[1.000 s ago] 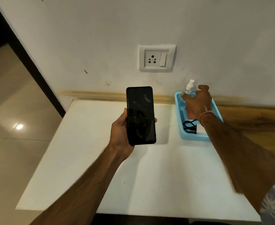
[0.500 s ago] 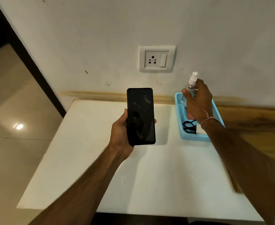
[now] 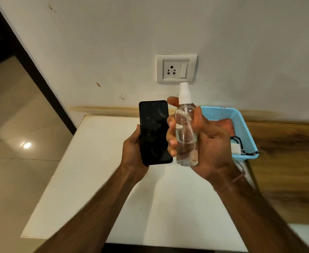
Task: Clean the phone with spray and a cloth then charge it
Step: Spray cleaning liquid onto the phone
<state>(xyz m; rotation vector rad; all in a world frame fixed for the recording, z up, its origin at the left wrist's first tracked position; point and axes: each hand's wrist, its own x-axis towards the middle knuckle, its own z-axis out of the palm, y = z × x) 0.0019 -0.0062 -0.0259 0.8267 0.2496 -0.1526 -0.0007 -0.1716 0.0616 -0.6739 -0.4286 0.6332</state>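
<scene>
Phone (image 3: 154,132) held screen-up in the left hand (image 3: 133,152), spray bottle (image 3: 185,132) clasped in the right hand (image 3: 210,148) just beside it: spraying comes next, nozzle needing aim at the glass.

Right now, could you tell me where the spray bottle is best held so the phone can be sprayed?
Around its clear cylindrical body, from the right, as the right hand does with the spray bottle. It stands upright, so the white pump stays free for a fingertip beside the phone.
</scene>
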